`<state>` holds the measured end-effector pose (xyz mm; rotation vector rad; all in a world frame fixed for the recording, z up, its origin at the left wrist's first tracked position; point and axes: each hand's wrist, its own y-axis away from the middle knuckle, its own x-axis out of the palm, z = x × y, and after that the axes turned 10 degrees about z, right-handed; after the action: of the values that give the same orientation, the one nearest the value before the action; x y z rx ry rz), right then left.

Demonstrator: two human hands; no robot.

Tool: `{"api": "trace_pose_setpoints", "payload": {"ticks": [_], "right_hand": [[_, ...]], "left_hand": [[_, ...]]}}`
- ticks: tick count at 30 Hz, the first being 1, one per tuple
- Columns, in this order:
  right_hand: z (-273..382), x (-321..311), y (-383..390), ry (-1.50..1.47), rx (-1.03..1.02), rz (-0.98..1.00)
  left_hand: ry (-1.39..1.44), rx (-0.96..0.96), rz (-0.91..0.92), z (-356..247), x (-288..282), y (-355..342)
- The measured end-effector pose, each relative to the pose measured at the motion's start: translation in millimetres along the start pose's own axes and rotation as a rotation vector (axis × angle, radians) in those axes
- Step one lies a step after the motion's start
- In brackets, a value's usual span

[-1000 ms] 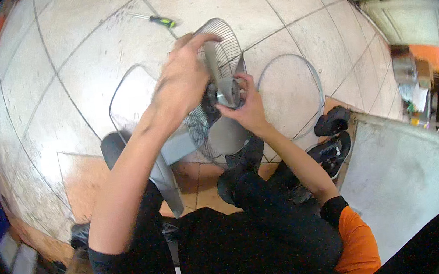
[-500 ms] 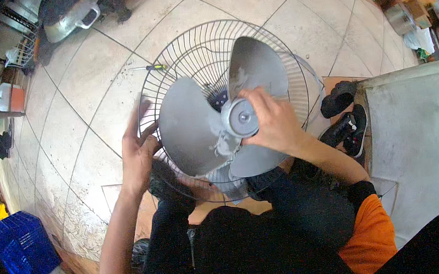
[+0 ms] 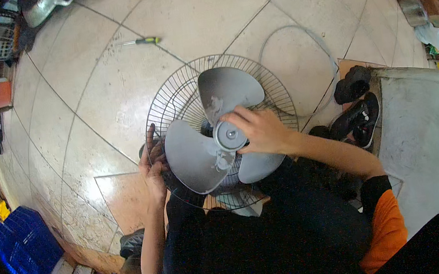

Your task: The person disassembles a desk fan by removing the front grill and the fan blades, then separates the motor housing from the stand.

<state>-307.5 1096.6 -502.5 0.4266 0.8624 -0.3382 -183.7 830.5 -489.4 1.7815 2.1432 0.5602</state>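
Observation:
A grey three-bladed fan blade point(image 3: 192, 156) lies over the round wire guard point(image 3: 164, 104) of a fan in front of my body. My right hand point(image 3: 265, 130) is closed round the raised hub point(image 3: 226, 136) of the blade, thumb below and fingers above. My left hand point(image 3: 154, 171) grips the left rim of the guard, its fingers partly behind the wires. Part of the dark centre behind the blade shows; whether the hub is fully seated on it I cannot tell.
A screwdriver point(image 3: 148, 40) with a yellow and black handle lies on the tiled floor beyond the fan. A grey cord point(image 3: 312, 36) loops at the fan's right. Dark shoes point(image 3: 351, 85) stand by a pale panel point(image 3: 421, 152). A blue crate point(image 3: 26, 248) is at lower left.
The guard and blade have moved down, away from my head, and look smaller. The blade has turned slightly within the guard. Both hands keep their holds, and the cord loop shows more fully.

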Motion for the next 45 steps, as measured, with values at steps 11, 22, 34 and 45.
{"api": "trace_pose_setpoints", "payload": {"ticks": [11, 22, 34, 45], "right_hand": [[-3, 6, -3, 0.002, 0.015, -0.057], [7, 6, -9, 0.072, 0.131, 0.024], [22, 3, -13, 0.133, 0.106, -0.051], [31, 17, -17, 0.071, 0.406, -0.126]], "left_hand": [[0.051, 0.03, -0.061, 7, 3, -7], [0.003, 0.039, -0.052, 14, -3, -6], [-0.183, 0.013, -0.031, 12, -12, -15], [-1.678, 0.312, -0.185, -30, 6, -19]]}}
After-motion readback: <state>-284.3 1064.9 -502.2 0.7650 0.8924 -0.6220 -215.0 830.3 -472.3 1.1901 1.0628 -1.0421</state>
